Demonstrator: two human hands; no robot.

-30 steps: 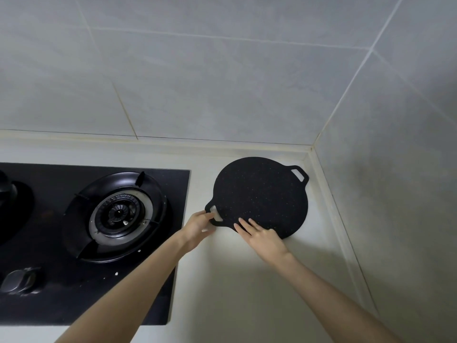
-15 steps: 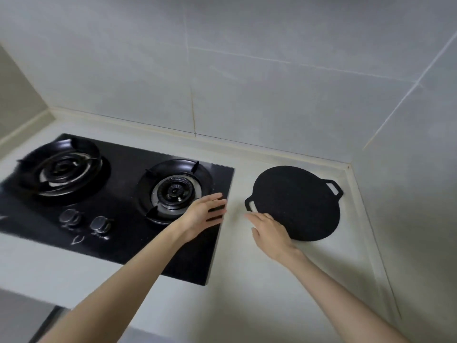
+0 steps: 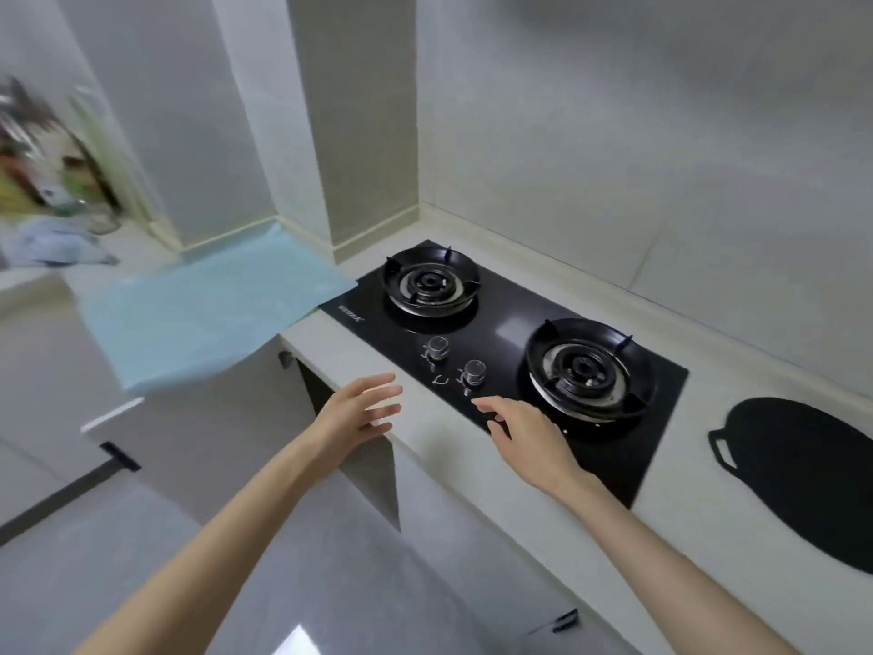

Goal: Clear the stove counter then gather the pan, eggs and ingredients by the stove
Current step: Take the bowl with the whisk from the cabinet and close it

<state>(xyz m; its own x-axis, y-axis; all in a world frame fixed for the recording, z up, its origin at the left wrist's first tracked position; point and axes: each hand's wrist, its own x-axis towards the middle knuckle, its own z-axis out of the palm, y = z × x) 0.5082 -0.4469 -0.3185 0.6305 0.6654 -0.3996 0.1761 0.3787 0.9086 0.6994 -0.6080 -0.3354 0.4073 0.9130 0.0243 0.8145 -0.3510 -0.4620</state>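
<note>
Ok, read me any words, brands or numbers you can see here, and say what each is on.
Nothing here can be quoted.
On the stove glass, at one corner, a white brand mark: too blurred to read.
By the knobs, small white marks: too small to read.
On the clutter at far left: smeared by motion, no text legible.

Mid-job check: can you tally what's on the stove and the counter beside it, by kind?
Burners: 2
Knobs: 2
Black round plate: 1
Light blue mat: 1
Total: 6
The far-left clutter is too blurred to count.
</note>
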